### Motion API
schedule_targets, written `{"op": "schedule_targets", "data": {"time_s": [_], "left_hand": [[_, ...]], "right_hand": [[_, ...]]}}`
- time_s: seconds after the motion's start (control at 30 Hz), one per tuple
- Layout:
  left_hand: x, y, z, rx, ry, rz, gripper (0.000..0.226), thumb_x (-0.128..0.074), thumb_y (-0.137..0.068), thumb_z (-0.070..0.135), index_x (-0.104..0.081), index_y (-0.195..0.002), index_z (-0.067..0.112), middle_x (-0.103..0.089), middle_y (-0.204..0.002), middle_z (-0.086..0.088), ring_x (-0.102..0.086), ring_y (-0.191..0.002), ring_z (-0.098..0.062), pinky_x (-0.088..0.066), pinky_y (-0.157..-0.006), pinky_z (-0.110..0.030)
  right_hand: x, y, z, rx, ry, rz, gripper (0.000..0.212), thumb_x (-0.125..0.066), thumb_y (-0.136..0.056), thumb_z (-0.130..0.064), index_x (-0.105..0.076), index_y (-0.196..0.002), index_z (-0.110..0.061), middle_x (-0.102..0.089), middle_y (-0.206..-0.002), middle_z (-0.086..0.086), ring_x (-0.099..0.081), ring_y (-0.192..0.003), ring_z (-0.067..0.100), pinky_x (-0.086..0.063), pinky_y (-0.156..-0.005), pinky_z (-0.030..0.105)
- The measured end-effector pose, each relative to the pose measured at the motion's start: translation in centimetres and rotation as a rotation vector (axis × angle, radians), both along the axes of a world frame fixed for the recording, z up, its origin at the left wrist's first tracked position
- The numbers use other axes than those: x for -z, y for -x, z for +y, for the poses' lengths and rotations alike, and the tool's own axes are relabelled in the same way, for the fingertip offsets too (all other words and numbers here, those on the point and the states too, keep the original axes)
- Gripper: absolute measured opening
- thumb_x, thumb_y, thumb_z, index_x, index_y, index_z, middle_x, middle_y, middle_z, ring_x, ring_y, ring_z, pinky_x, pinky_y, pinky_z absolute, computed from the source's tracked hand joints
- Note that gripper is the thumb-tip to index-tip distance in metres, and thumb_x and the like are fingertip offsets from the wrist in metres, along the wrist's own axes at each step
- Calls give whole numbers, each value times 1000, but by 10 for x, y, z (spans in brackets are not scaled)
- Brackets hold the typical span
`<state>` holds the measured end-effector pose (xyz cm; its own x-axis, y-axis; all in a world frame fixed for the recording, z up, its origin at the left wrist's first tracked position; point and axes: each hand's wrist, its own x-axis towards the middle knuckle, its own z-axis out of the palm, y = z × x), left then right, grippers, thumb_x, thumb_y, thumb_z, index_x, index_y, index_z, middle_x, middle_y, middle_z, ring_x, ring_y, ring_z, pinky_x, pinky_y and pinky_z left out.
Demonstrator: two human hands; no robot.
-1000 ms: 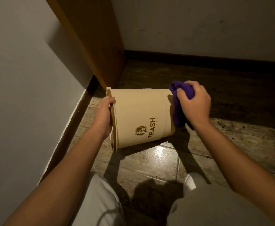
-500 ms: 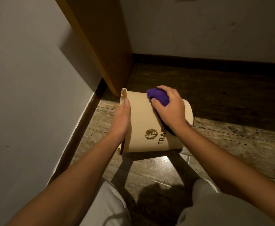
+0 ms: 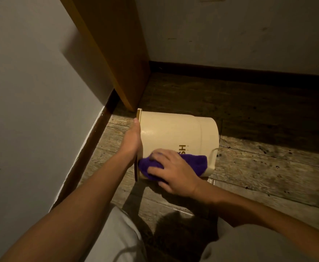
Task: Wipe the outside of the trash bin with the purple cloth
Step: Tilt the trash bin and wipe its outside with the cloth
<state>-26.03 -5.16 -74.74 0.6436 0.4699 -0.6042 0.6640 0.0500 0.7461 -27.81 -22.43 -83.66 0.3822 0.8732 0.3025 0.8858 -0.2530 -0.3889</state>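
A cream trash bin [image 3: 173,133] lies on its side on the wooden floor, its rim to the left and its base to the right. Only the letters "SH" of its label show. My left hand [image 3: 133,142] grips the rim at the bin's left end. My right hand [image 3: 171,171] presses the purple cloth [image 3: 194,163] flat against the bin's near lower side, covering the rest of the label. The cloth spreads out from under my fingers on both sides.
A white wall with a dark baseboard [image 3: 90,146] runs close on the left. A wooden door panel [image 3: 117,53] stands just behind the bin's rim. Another wall with a dark baseboard [image 3: 249,72] closes the back. My knees [image 3: 117,242] are at the bottom.
My right hand has carried the cloth from the bin's base end, over its top, down to the near lower side. The bin has turned, hiding the logo. My left hand stays on the rim.
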Motion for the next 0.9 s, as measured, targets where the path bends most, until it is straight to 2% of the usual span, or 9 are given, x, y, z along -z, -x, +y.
{"op": "schedule_targets", "data": {"time_s": [0.13, 0.2, 0.27, 0.37, 0.5, 0.6, 0.73, 0.83, 0.9], "left_hand": [[-1, 0, -1, 40, -53, -34, 65, -27, -106, 65, -67, -125, 17, -73, -119, -15, -68, -115, -34, -47, -111, -56], [-1, -1, -4, 54, -78, -54, 63, -27, -106, 65, -68, -119, 19, -74, -117, -14, -68, -114, -33, -47, -110, -55], [3, -3, -6, 48, -107, -63, 65, -29, -105, 64, -64, -132, 17, -69, -131, -15, -62, -126, -34, -42, -115, -53], [5, -1, -8, 44, -154, -84, 62, -31, -106, 62, -56, -144, 19, -62, -141, -9, -52, -138, -33, -38, -113, -44], [3, 0, -9, 61, -147, -114, 66, -31, -106, 62, -58, -146, 16, -64, -141, -13, -58, -133, -34, -41, -116, -56], [0, -1, -12, 56, -135, -121, 68, -29, -106, 62, -61, -142, 14, -66, -138, -17, -60, -129, -37, -43, -115, -58], [-2, 2, -15, 59, -122, -189, 58, -32, -109, 55, -69, -126, 14, -74, -119, -16, -69, -115, -35, -52, -105, -53], [0, 4, -13, 65, -188, -215, 43, -37, -109, 54, -70, -99, 28, -75, -100, -8, -72, -99, -28, -55, -81, -39], [4, 5, -10, 80, -202, -230, 41, -40, -107, 54, -67, -90, 29, -74, -98, -10, -70, -94, -25, -52, -81, -40]], "right_hand": [[8, 20, -23, -38, 187, 132, 42, -71, -88, -33, -64, -128, -25, -60, -132, 4, -48, -127, 22, -42, -110, 45], [-1, 17, -29, 111, 81, 252, 32, -65, -88, -35, -66, -117, -24, -64, -115, 0, -52, -109, 16, -50, -94, 43], [-18, 4, -31, 300, -109, 344, 26, -61, -83, -35, -67, -104, -20, -63, -102, -2, -54, -96, 15, -52, -81, 41], [-52, -28, -33, 535, -348, 470, 24, -61, -79, -32, -67, -99, -20, -64, -98, -5, -58, -91, 12, -51, -80, 31], [-88, -88, -28, 794, -552, 591, 23, -70, -85, -19, -66, -104, -32, -66, -99, -17, -62, -92, -1, -52, -78, 19], [-98, -113, -10, 821, -634, 720, 37, -73, -92, -27, -63, -127, -31, -64, -116, -19, -62, -102, -5, -54, -82, 16], [-64, -91, 15, 604, -209, 527, 62, -69, -94, -48, -49, -150, -33, -46, -155, 1, -46, -137, 21, -40, -106, 34], [-39, -79, 13, 670, -157, 301, 48, -58, -98, -51, -56, -141, -31, -48, -153, 8, -46, -135, 29, -37, -105, 41], [-29, -89, 0, 786, -184, 268, 42, -56, -97, -48, -61, -134, -29, -55, -144, 10, -50, -126, 30, -38, -99, 39]]}}
